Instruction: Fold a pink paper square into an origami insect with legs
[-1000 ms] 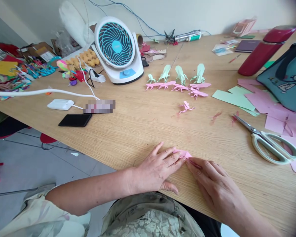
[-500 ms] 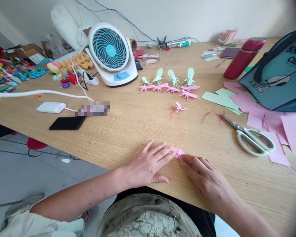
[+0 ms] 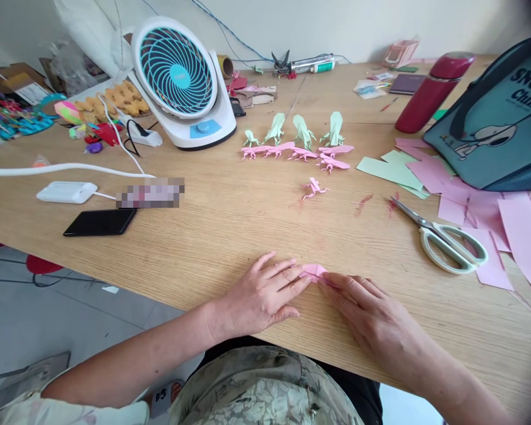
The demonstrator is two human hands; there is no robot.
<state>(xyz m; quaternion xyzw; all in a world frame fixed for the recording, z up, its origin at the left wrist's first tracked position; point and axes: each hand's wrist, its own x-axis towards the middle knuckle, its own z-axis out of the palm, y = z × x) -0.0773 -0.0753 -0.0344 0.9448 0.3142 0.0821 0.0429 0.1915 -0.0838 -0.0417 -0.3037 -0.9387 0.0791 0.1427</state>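
Note:
Between my hands, at the near edge of the wooden table [image 3: 203, 248], lies a small folded piece of pink paper [image 3: 314, 271]. My left hand [image 3: 263, 292] rests flat with its fingers stretched over the paper's left end. At the right end, my right hand [image 3: 367, 310] pinches the paper between thumb and fingers. Part of the paper is hidden under both hands. Farther up the table sits a folded pink paper figure [image 3: 314, 188]. Behind it stand several pink paper insects [image 3: 334, 162] and a row of green paper insects [image 3: 335, 130].
Scissors [image 3: 451, 242] lie to the right beside pink and green paper sheets [image 3: 522, 236]. A red flask [image 3: 433, 94] and a blue bag [image 3: 491, 136] stand behind them. At left are a fan [image 3: 181, 82], a black phone [image 3: 100, 222] and a white cable [image 3: 62, 168].
The camera view has shifted slightly, so the table items appear a little farther left. Both hands stay on the pink paper, nearly unmoved.

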